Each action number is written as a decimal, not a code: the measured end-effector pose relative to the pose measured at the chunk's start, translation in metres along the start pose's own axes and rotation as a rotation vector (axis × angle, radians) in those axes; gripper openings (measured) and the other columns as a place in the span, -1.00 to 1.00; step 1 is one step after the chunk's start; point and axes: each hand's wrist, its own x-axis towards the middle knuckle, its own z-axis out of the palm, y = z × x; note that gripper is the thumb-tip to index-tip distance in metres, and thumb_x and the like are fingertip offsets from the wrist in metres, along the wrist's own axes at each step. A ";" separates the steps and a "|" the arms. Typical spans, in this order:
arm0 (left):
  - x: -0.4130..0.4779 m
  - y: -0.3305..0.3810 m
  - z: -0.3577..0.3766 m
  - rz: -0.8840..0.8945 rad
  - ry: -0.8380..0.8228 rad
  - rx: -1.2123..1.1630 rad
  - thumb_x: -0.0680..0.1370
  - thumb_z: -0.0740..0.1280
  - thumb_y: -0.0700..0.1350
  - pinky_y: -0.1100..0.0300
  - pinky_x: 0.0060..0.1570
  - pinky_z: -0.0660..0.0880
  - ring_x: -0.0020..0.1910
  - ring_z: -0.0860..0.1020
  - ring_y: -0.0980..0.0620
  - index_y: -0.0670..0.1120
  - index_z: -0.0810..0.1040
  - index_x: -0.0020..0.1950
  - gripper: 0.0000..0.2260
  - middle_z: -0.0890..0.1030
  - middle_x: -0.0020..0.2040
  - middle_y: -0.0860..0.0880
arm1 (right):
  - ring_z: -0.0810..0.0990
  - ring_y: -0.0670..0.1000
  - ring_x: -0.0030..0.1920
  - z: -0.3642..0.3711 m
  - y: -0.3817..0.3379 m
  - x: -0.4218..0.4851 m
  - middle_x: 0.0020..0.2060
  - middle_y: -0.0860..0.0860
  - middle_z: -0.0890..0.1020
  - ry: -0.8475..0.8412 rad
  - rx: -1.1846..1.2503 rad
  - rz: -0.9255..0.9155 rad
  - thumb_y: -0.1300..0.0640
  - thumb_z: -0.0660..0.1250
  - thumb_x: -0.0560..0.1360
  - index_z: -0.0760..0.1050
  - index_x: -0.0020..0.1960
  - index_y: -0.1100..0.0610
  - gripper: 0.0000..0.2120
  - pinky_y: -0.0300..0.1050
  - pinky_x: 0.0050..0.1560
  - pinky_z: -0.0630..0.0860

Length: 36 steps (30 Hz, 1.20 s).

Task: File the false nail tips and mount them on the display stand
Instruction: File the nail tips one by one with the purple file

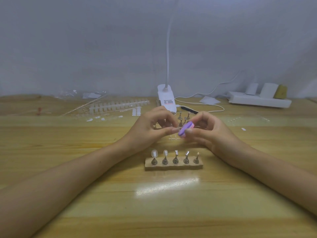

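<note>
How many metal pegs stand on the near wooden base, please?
5 pegs, side by side in one row along the base; others farther back are partly hidden.

Two bare arms of one person, shown from the wearer's own viewpoint. Left forearm [72, 174]: uncovered from the wrist to the near left edge of view, no sleeve reaching into the picture, tapering towards a narrow wrist. Right forearm [267, 165]: likewise uncovered to the near right edge. Left grip [151, 129]: bare hand with slender fingers. Right grip [212, 133]: bare hand; rounded thumbnail [188, 131] visible, finer detail blurred.
</note>
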 end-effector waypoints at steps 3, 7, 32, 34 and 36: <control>-0.001 0.001 0.000 0.015 -0.031 -0.019 0.48 0.47 -0.20 0.45 -0.21 0.40 -0.19 0.51 0.19 -0.11 0.64 -0.13 -0.96 0.52 -0.12 0.02 | 0.71 0.11 -0.08 -0.002 -0.002 0.002 -0.07 0.26 0.67 -0.001 0.033 0.018 0.28 0.46 0.34 0.44 -0.04 0.25 -0.73 -0.04 0.00 0.66; -0.001 0.001 0.000 0.014 -0.044 -0.030 0.49 0.47 -0.18 0.44 -0.20 0.41 -0.18 0.52 0.16 -0.08 0.64 -0.12 -0.96 0.51 -0.12 0.02 | 0.72 0.13 -0.09 -0.003 -0.003 0.002 -0.04 0.28 0.65 -0.016 -0.002 0.026 0.28 0.48 0.34 0.44 0.00 0.26 -0.70 -0.04 -0.03 0.66; -0.001 0.000 0.000 -0.006 -0.039 -0.046 0.49 0.47 -0.19 0.42 -0.23 0.41 -0.18 0.52 0.12 -0.12 0.65 -0.12 -0.97 0.52 -0.11 -0.03 | 0.72 0.19 -0.07 -0.001 -0.002 -0.001 -0.05 0.27 0.69 -0.094 -0.066 0.020 0.27 0.51 0.35 0.44 -0.02 0.25 -0.70 0.02 -0.06 0.66; -0.001 0.000 -0.001 -0.009 -0.037 -0.049 0.48 0.48 -0.19 0.42 -0.23 0.42 -0.18 0.52 0.16 -0.11 0.65 -0.12 -0.97 0.52 -0.11 0.00 | 0.72 0.17 -0.09 -0.002 -0.002 0.000 -0.04 0.27 0.66 -0.007 -0.011 0.007 0.26 0.50 0.33 0.45 -0.06 0.24 -0.72 -0.01 -0.08 0.66; -0.001 0.000 -0.001 -0.003 -0.021 -0.054 0.49 0.47 -0.20 0.44 -0.22 0.41 -0.19 0.51 0.20 -0.11 0.64 -0.13 -0.96 0.51 -0.12 0.05 | 0.73 0.17 -0.10 -0.002 -0.002 0.000 -0.04 0.28 0.67 -0.064 -0.041 0.020 0.27 0.50 0.34 0.44 -0.06 0.23 -0.72 -0.02 -0.09 0.66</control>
